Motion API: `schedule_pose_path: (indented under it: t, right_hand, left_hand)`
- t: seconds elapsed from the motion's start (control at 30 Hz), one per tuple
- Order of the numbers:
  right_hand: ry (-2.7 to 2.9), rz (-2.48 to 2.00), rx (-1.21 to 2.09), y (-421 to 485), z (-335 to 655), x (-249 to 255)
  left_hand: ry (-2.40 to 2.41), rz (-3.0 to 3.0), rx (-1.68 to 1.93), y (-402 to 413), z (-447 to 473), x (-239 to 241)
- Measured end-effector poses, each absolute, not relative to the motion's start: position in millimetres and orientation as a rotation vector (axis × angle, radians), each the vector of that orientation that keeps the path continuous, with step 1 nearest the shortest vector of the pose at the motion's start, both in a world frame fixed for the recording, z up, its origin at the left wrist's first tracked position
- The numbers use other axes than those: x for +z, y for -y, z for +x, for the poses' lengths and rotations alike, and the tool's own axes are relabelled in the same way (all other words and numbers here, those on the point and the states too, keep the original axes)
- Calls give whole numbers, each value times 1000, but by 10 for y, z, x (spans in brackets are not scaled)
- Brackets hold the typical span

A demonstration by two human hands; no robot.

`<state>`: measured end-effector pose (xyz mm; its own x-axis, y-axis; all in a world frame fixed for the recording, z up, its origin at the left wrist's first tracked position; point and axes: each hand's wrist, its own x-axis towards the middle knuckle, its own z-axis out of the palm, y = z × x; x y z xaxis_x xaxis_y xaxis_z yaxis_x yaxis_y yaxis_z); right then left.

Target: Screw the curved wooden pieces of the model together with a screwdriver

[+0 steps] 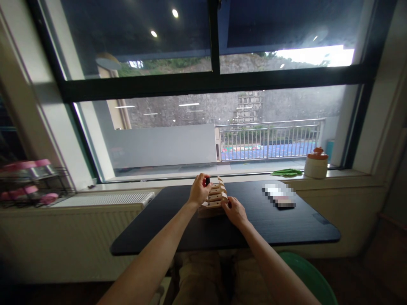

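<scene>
A slotted wooden block [214,198], stepped like a knife holder, stands on the black table [178,228] near its far edge. My left hand [199,189] is closed round a small black handle-like piece at the block's top left corner. My right hand [234,210] rests on the block's right lower side, fingers curled against the wood.
A blurred flat object [280,195] lies on the table to the right. On the window sill sit a white jar with an orange lid [316,163] and a green cloth [287,172]. A wire rack with pink-lidded containers [30,182] stands at far left. A green stool [313,277] is below right.
</scene>
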<state>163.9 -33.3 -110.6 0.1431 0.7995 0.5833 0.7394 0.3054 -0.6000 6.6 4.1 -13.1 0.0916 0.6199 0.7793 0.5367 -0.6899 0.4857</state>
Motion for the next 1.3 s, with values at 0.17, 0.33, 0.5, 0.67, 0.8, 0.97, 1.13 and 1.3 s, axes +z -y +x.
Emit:
schedule_pose_path:
  t: [0.17, 0.33, 0.5, 0.67, 0.8, 0.97, 1.13, 1.3]
  right_hand:
    - [1600, -1434, 83, 329, 1634, -1108]
    - [1593, -1439, 77, 320, 1629, -1118]
    - [1591, -1439, 79, 320, 1633, -1120]
    - [1593, -1433, 79, 324, 1634, -1116]
    - [1592, -1435, 74, 338, 1632, -1104]
    - [1597, -1442, 75, 340, 1640, -1102]
    - [1593, -1426, 74, 324, 1645, -1117]
    - [1598, -1431, 75, 320, 1645, -1119]
  left_hand:
    - [-1187, 2241, 1662, -55, 67, -140]
    - [-1131, 2218, 1594, -42, 88, -115]
    - [-1076, 2171, 1544, -13, 95, -82]
    - [-944, 2108, 1498, 2, 98, -88]
    - [-948, 2066, 1508, 20, 93, -107]
    - [-1049, 2097, 1567, 8, 64, -136]
    - [-1155, 2176, 1637, -25, 54, -162]
    - [-1184, 2193, 1665, -46, 63, -168]
